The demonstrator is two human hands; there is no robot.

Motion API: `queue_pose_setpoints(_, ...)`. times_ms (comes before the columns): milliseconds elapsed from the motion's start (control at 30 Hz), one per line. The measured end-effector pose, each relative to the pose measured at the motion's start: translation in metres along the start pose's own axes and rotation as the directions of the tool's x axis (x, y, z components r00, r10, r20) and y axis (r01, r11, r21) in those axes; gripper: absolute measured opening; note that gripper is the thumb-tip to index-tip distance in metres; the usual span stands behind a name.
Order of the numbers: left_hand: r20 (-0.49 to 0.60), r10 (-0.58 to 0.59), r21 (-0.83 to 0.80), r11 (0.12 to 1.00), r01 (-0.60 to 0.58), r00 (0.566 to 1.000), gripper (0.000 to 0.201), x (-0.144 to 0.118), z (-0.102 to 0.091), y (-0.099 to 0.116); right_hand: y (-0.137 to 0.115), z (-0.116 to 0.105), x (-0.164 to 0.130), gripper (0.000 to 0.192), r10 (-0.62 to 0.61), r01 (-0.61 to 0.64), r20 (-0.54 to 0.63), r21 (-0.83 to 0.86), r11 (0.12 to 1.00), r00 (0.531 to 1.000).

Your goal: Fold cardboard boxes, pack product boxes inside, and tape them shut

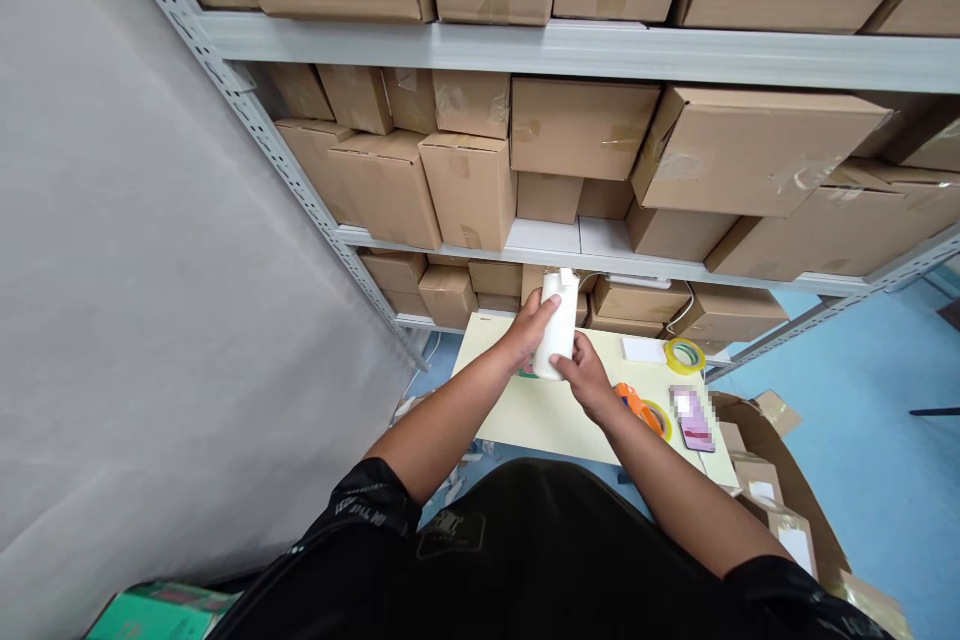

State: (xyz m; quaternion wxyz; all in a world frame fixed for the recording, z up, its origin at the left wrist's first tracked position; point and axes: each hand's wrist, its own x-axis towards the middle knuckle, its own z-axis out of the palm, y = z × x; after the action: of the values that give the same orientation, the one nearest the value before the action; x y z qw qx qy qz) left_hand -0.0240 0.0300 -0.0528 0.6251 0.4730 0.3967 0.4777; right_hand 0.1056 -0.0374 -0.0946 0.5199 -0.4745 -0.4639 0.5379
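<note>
Both of my hands are wrapped around a white cylindrical container (557, 330), held tilted over the small table. My left hand (531, 322) grips its upper left side, with the thumb across the front. Lower down, my right hand (586, 375) holds the right side near the base, thumb on the front. A small white piece shows at the container's top; whether it is a lid or a flap I cannot make out. Just behind the container, a bit of something green and red (528, 369) lies on the table, mostly hidden.
On the pale yellow table (517, 415) are an orange tape dispenser (636, 407), a roll of clear yellow tape (685, 356), a white slip (643, 350) and a phone (691, 418). Shelves of cardboard boxes (465, 190) rise ahead. A large carton (806, 505) of small boxes stands right.
</note>
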Motion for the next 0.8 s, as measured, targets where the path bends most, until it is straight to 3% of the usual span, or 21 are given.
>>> queue_pose_setpoints(133, -0.041, 0.070, 0.156, 0.986, -0.063, 0.997, 0.067, -0.001, -0.004, 0.000, 0.009, -0.006, 0.003, 0.071, -0.067, 0.033, -0.120, -0.264, 0.964, 0.990)
queue_pose_setpoints(200, -0.033, 0.071, 0.148, 0.987, -0.065, 0.997, 0.062, -0.001, -0.005, -0.001, 0.010, -0.011, 0.006, 0.071, -0.078, 0.046, -0.088, -0.316, 0.948, 0.993)
queue_pose_setpoints(333, 0.048, 0.099, 0.077, 0.992, -0.103, 0.994, 0.054, -0.002, -0.006, 0.000, 0.008, -0.019, 0.015, 0.062, -0.058, 0.070, 0.056, -0.228, 0.971, 0.997)
queue_pose_setpoints(500, 0.167, 0.153, 0.035, 0.986, -0.161, 0.974, 0.064, -0.008, -0.007, 0.004, 0.007, -0.024, 0.026, 0.056, -0.118, 0.116, 0.015, -0.364, 0.924, 0.993)
queue_pose_setpoints(567, 0.175, 0.163, 0.016, 0.986, -0.169, 0.971, 0.071, -0.008, -0.008, 0.004, 0.007, -0.026, 0.027, 0.057, -0.147, 0.138, 0.006, -0.388, 0.911, 0.989)
queue_pose_setpoints(667, 0.180, 0.130, 0.005, 0.991, -0.133, 0.975, 0.063, -0.005, -0.011, 0.001, 0.006, -0.027, 0.028, 0.058, -0.132, 0.134, 0.030, -0.379, 0.916, 0.991)
queue_pose_setpoints(800, 0.137, 0.125, 0.003, 0.992, -0.127, 0.983, 0.061, 0.005, -0.011, -0.006, 0.005, -0.024, 0.031, 0.061, -0.055, 0.077, 0.101, -0.226, 0.971, 0.993)
